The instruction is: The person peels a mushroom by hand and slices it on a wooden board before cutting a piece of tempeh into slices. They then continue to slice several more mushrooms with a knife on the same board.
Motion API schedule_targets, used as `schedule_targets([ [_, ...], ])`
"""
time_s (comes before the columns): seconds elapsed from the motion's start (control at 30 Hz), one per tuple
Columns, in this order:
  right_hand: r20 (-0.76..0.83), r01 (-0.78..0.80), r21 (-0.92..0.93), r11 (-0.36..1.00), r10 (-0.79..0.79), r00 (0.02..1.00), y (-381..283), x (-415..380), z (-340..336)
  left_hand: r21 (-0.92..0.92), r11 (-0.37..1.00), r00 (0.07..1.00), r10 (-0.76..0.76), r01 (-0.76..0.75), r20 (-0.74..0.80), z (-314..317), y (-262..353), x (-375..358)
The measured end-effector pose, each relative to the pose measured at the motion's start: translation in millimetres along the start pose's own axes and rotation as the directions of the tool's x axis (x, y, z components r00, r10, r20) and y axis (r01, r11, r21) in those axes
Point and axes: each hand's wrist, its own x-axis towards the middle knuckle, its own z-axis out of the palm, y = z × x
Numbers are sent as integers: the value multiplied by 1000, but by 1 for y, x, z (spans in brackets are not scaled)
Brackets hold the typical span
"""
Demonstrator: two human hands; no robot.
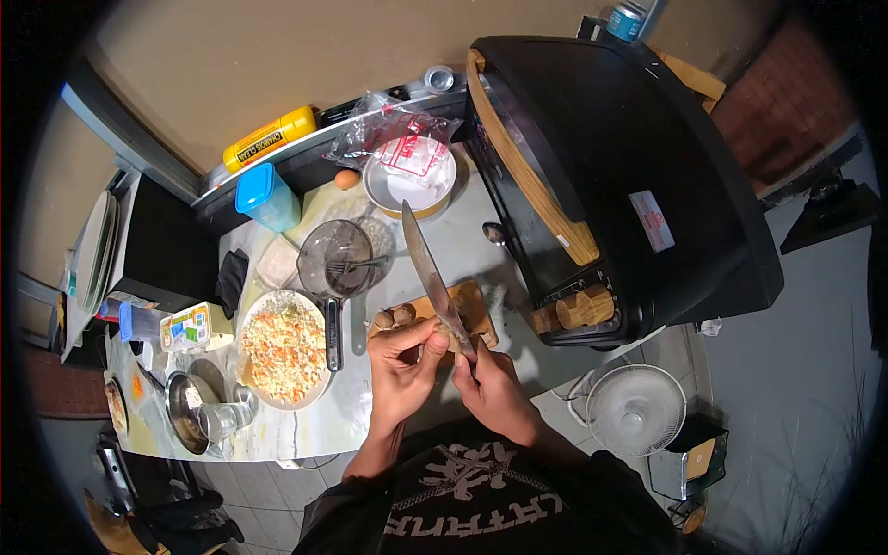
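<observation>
My right hand is closed around the handle of a large kitchen knife. The long blade points up and away, its tip near the round pan. My left hand pinches a small brownish piece against the blade's lower part; fingers and blade partly hide it. Beneath both hands lies a wooden cutting board. Brown, rounded mushroom-like pieces rest on its left end, close to my left fingertips.
A plate of chopped orange and white food, a glass skillet with a fork, and a white round pan are on the marble table. A brown egg lies behind. The black oven stands right; a fan is below the table.
</observation>
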Motion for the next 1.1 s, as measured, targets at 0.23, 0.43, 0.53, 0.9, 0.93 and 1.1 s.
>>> schedule_targets([
  [0.23,-40,34,75,997,-31,999,8,0,-6,-406,911,995,-93,73,-30,20,-2,-5],
  [0.43,-76,71,24,997,-69,995,14,-5,-3,-567,823,981,-134,32,-138,33,-20,-11],
  [0.53,-28,-16,53,998,17,999,11,-8,-4,-240,971,985,-33,-8,-168,21,-12,-8],
  [0.9,85,38,2,999,-38,996,1,0,-13,-23,999,992,-23,26,122,-11,12,17],
  [0.93,80,49,-1,999,-49,996,-1,1,-13,-23,999,992,-24,27,122,-10,10,17],
  [1.1,-9,69,12,998,-69,998,7,-3,-9,-479,874,991,-24,84,130,4,-26,0],
])
